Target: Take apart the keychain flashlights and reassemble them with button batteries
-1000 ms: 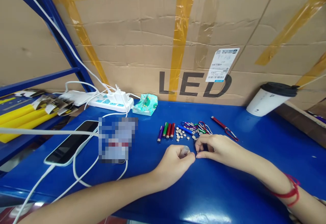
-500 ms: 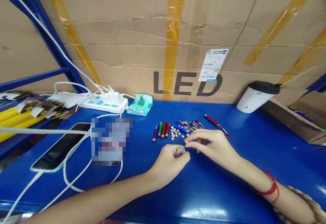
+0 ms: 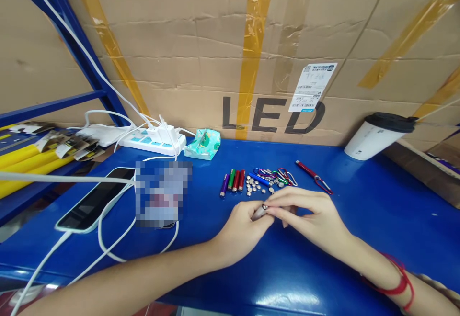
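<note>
My left hand (image 3: 244, 232) is closed round a small silver-grey flashlight tube (image 3: 259, 212), its end poking out between thumb and forefinger. At that end my right hand (image 3: 314, 213) pinches a small button cell (image 3: 265, 207), mostly covered by the fingertips. Just beyond the hands lie several loose button cells (image 3: 249, 187). Left of them stands a row of short metal tubes: a purple one (image 3: 224, 186), a green one (image 3: 231, 180) and two red ones (image 3: 241, 181). A blue tube (image 3: 259, 179) lies across the cells, beside a cluster of coloured carabiners (image 3: 285, 176).
A red flashlight with a carabiner (image 3: 305, 168) lies farther right. At the back are a lidded paper cup (image 3: 375, 136), a tissue pack (image 3: 203, 144) and a power strip (image 3: 147, 141). Phones (image 3: 95, 200) and white cables cover the left. A large cardboard box (image 3: 201, 57) walls the rear.
My right fingers have brought the button cell from just beside the tube to its end. The tube is now tilted more, and the whole view has shifted slightly.
</note>
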Tool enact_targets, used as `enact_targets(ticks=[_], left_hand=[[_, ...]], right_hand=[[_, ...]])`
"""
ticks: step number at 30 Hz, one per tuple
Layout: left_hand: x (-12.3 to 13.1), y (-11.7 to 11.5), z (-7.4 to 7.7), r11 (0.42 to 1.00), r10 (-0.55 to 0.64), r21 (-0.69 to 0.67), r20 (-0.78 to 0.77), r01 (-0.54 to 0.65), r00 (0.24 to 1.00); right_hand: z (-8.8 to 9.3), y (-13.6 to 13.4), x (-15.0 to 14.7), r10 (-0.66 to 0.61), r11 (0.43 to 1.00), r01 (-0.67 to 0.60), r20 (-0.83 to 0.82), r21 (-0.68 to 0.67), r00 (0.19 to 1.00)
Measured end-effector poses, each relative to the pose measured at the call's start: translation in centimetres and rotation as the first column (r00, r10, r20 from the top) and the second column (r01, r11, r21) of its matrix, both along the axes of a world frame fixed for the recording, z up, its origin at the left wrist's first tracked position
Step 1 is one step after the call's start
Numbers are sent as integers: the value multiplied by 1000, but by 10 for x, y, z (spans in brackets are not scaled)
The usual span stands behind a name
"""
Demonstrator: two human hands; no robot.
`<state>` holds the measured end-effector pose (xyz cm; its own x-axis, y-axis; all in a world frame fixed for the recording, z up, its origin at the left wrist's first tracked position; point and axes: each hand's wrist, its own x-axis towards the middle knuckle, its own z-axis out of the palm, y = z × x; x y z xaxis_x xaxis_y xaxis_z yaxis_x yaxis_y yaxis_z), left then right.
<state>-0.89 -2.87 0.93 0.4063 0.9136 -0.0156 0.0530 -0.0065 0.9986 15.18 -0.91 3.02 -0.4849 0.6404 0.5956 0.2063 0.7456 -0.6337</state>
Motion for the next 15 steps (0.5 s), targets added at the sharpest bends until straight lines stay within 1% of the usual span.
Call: enact_targets(ticks=[2, 4, 7, 9, 12, 15], left_hand=[[0, 0, 0, 1000, 21, -8, -5, -21, 1000], [1, 0, -1, 1000, 15, -17, 12, -15, 1000], [2, 0, -3, 1000, -4, -2, 48, 5, 999], [2, 0, -5, 1000, 19, 4, 45, -19, 999], [3, 0, -6, 998, 55, -27, 26, -54, 998], [4, 0, -6, 996, 65, -70, 37, -62, 997]], right_hand=[[-1, 1, 1, 2, 1000, -2, 2, -12, 1000], [0, 2, 1, 25, 1000, -25, 0, -13, 1000], [1, 2, 1, 64, 997, -64, -8, 34, 998], [1, 1, 0, 77, 994, -77, 2, 72, 997], [1, 1, 0, 97, 991, -98, 18, 95, 995], [1, 0, 1, 105, 990, -106, 24, 95, 994]])
